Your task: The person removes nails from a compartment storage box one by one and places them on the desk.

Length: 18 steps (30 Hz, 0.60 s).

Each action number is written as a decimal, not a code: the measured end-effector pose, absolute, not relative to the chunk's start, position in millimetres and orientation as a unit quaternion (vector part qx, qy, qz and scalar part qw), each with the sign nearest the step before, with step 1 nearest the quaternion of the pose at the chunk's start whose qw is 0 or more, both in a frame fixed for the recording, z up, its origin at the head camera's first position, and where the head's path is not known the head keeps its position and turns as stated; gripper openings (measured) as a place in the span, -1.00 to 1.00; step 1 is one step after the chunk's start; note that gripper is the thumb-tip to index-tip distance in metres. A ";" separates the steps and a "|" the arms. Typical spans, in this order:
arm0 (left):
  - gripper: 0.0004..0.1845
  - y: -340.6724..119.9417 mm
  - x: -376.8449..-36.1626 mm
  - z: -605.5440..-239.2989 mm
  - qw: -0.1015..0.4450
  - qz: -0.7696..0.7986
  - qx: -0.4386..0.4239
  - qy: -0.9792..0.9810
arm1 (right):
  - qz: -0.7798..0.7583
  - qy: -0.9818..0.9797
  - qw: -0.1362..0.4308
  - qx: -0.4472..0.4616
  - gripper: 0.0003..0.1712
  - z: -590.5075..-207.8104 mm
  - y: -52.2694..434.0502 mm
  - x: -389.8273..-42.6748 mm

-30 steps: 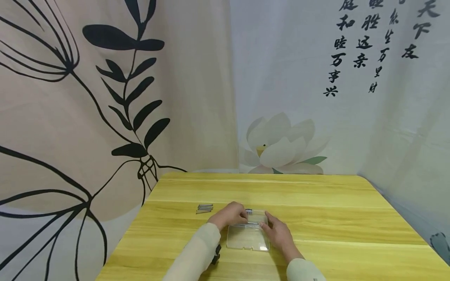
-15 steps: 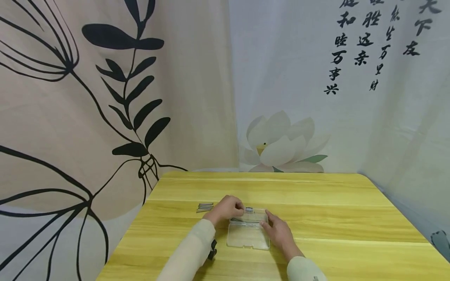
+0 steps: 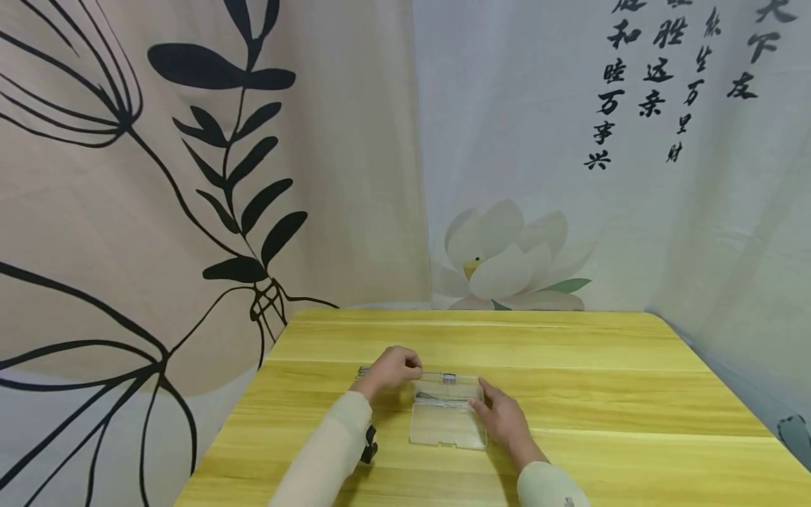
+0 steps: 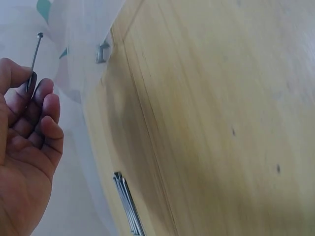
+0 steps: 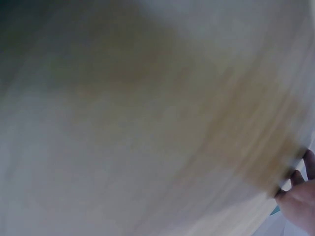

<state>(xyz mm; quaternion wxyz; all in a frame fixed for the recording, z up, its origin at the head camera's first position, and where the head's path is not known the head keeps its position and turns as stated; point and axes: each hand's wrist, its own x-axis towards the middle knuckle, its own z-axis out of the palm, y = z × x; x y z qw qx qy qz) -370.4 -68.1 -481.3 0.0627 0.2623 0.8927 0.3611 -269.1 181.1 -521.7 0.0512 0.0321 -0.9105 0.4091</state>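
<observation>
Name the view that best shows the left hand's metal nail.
The left wrist view: the metal nail shows close up, its head clear of the left hand. The head view gives only a thin line beside that hand; the right wrist view, none of it.

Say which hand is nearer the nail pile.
Left. The left hand is close by the nail pile; the right hand is farther, at the right edge of the clear case.
</observation>
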 end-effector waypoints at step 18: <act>-0.85 -112.7 -371.3 -485.5 0.039 0.400 0.223 0.888 | 0.410 -0.910 0.056 0.032 -0.38 -523.9 182.0 -269.3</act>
